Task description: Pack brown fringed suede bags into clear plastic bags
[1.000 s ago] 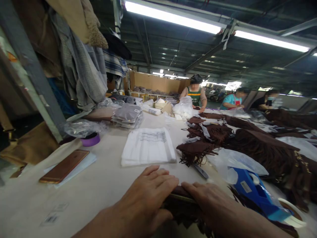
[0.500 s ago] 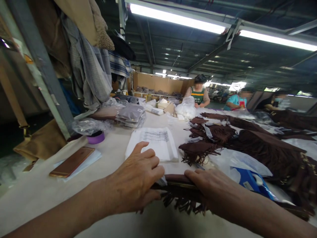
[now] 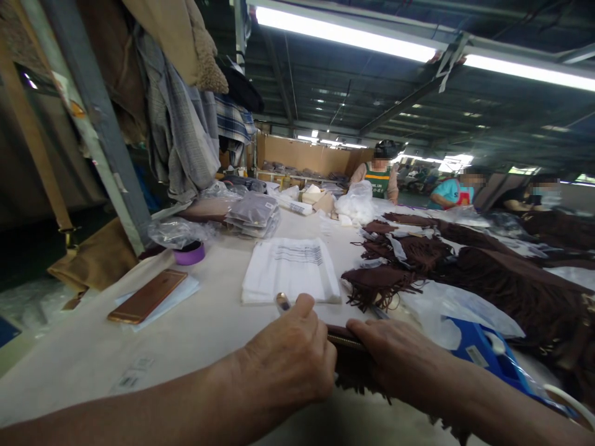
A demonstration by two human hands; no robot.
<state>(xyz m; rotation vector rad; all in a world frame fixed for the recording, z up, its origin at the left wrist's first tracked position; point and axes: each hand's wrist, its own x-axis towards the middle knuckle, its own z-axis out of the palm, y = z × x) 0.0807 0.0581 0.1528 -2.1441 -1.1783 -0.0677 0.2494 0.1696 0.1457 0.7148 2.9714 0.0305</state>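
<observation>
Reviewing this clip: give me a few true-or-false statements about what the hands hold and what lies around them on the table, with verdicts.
1. Both hands rest on a dark brown fringed bag. True.
2. The left hand pinches a small metal piece at its thumb. True.
3. The phone lies in the right hand. False: it lies on white paper at the table's left, away from both hands.
4. The stack of white bags lies beyond the hands. True.
5. The purple tape roll sits on the fringed pieces. False: it stands on the table at far left.
</observation>
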